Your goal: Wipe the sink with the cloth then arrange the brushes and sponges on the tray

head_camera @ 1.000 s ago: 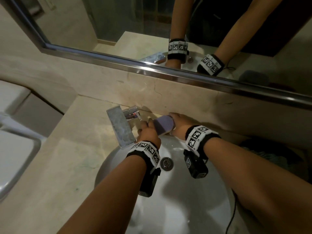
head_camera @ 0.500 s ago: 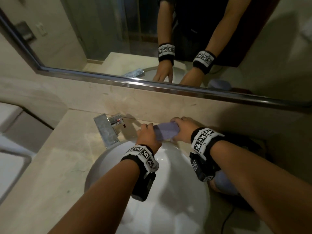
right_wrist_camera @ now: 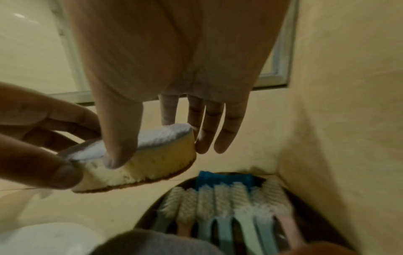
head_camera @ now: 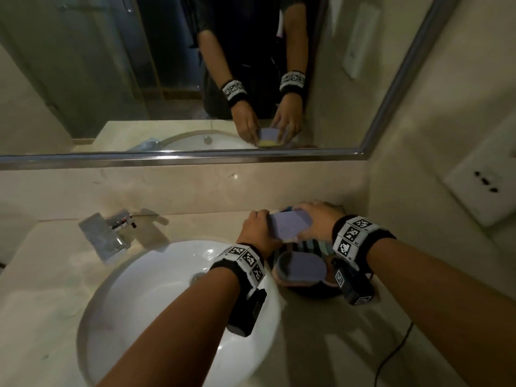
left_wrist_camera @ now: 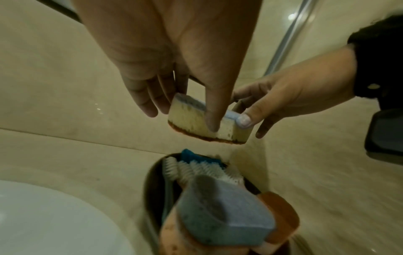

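Both hands hold one sponge with a purple top, yellow body and brown underside. My left hand pinches its left end and my right hand pinches its right end. The sponge hangs level, a little above the far end of a dark tray standing right of the white sink. In the tray lie several pastel-handled brushes side by side, a blue brush behind them, and a second purple-topped sponge on an orange one. No cloth is visible.
A chrome faucet stands at the sink's back left. The mirror and the back wall run close behind the tray, and a side wall with a socket closes the right. A black cable trails over the counter at front right.
Both hands have carried the sponge to the right, from behind the sink by the faucet to above the tray. The head view has turned right with them.
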Motion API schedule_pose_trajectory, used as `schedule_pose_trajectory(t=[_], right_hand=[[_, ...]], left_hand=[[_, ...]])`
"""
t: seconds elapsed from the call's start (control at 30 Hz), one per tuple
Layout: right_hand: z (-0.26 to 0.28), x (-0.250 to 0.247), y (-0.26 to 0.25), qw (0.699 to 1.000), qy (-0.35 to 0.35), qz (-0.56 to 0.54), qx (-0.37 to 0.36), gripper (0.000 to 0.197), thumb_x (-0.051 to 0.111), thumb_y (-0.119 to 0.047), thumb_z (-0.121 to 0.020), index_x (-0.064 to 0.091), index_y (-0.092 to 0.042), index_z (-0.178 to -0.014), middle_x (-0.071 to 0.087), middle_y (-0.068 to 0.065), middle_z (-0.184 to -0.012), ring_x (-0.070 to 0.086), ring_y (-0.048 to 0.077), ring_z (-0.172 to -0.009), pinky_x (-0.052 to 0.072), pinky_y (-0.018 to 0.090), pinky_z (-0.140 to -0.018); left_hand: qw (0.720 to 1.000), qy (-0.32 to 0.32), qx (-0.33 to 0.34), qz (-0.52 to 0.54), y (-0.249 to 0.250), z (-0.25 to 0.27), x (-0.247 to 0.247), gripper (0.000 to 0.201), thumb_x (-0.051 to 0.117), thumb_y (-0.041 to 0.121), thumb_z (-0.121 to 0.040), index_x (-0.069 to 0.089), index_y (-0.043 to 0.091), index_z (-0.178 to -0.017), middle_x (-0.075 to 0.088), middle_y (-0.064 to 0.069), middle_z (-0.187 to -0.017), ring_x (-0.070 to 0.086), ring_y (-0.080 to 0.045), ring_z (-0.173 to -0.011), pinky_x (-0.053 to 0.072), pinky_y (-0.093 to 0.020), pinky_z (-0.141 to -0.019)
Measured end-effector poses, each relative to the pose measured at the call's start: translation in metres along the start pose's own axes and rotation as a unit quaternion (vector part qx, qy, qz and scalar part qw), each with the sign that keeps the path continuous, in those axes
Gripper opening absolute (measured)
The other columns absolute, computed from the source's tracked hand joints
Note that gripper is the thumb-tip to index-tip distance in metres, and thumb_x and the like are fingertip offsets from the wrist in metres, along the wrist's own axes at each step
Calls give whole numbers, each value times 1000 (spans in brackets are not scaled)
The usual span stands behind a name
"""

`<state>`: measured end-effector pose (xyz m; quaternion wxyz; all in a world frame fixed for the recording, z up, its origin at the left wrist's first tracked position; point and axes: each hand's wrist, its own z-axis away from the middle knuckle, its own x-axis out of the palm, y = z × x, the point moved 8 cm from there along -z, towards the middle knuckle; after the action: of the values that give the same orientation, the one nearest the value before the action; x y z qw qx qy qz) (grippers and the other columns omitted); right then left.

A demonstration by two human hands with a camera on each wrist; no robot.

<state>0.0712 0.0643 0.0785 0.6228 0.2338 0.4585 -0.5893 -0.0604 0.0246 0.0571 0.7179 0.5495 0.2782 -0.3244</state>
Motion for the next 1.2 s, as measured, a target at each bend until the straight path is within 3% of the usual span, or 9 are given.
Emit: schedule_pose_trajectory(t=[0.17, 0.3, 0.5, 0.67, 0.77, 0.93, 1.03, 1.2], right_hand=[[28, 2, 61, 997, 18, -51, 58, 84, 75, -28, -75, 30, -20, -144, 34, 11, -143, 39, 29, -130, 38, 37, -106], [26, 16, 103, 994, 29, -60, 82, 85, 78, -33, -65, 36, -29, -139, 43, 9, -137, 50, 28, -118, 46, 37, -98], [41, 33, 141, 990, 12, -57, 125, 81, 69, -19, -81, 23, -16, -147, 27, 10, -147, 35, 27, -134, 33, 33, -108], [38, 48, 146, 993, 17, -47, 110, 84, 68, -23, -81, 19, -20, -149, 21, 8, -153, 27, 25, -139, 27, 32, -112], [38, 51, 145, 994, 20, -36, 106, 84, 69, -23, -80, 20, -21, -149, 20, 7, -154, 27, 25, -139, 28, 31, -111], [33, 53, 151, 993, 27, -8, 113, 82, 64, -18, -83, 17, -23, -149, 20, 8, -153, 29, 26, -139, 27, 30, -112], [32, 64, 150, 993, -7, -1, 117, 78, 63, -26, -84, 19, -22, -149, 22, 8, -152, 27, 25, -140, 24, 33, -114], [26, 77, 153, 991, -11, 15, 130, 83, 63, -33, -83, 14, -22, -150, 19, 6, -155, 24, 25, -141, 23, 37, -116]], left_hand=[[997, -51, 46, -24, 47, -2, 42, 68, 73, 25, -77, 41, 9, -134, 44, -13, -134, 44, -29, -124, 37, -35, -106], [994, -75, 65, -42, 70, -5, 67, 64, 68, 24, -81, 39, 9, -135, 42, -12, -138, 40, -28, -128, 33, -35, -109], [988, -122, 74, -58, 85, -7, 106, 65, 69, 25, -79, 40, 11, -136, 43, -11, -138, 43, -28, -127, 36, -35, -108], [986, -135, 64, -71, 79, -10, 122, 64, 66, 29, -84, 37, 12, -138, 42, -11, -140, 42, -26, -128, 35, -33, -106], [981, -144, 71, -106, 78, -8, 123, 67, 64, 28, -86, 31, 12, -143, 36, -10, -145, 36, -25, -134, 31, -34, -112], [981, -130, 82, -116, 78, -9, 127, 47, 66, 25, -84, 51, 14, -127, 55, -8, -129, 52, -24, -118, 40, -32, -98], [974, -160, 78, -143, 79, -9, 133, 50, 62, 22, -88, 46, 13, -134, 48, -10, -137, 46, -27, -127, 36, -34, -105], [969, -167, 71, -165, 72, -7, 137, 45, 59, 24, -88, 48, 16, -131, 49, -8, -134, 49, -27, -123, 41, -38, -102]])
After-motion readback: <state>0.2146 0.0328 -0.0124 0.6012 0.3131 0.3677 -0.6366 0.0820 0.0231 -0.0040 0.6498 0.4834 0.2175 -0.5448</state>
